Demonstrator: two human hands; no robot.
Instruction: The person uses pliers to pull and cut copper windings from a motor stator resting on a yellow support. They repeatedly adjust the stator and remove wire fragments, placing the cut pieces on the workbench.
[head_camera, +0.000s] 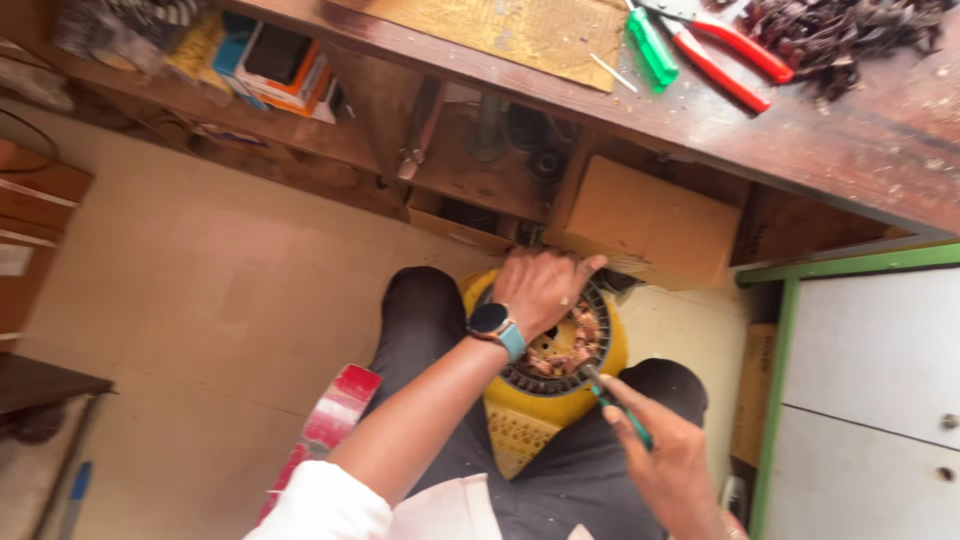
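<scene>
Nearest the camera, the right hand (668, 462) pinches one green-handled tool (618, 405), its long axis slanting up-left, tip touching the motor stator (560, 345) just ahead on the lap. Beyond, the left hand (541, 286), fingers spread, presses on the stator's far rim. Farther off, near the workbench (860, 150) edge, lie one red-handled pliers (728, 55) and one green screwdriver (651, 45).

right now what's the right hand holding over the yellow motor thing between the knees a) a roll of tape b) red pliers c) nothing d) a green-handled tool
d: the right hand grips a thin green-handled tool whose tip points into the ring of windings of the yellow motor housing, while the left hand rests on top of it; the red pliers lie up on the wooden bench.
</scene>
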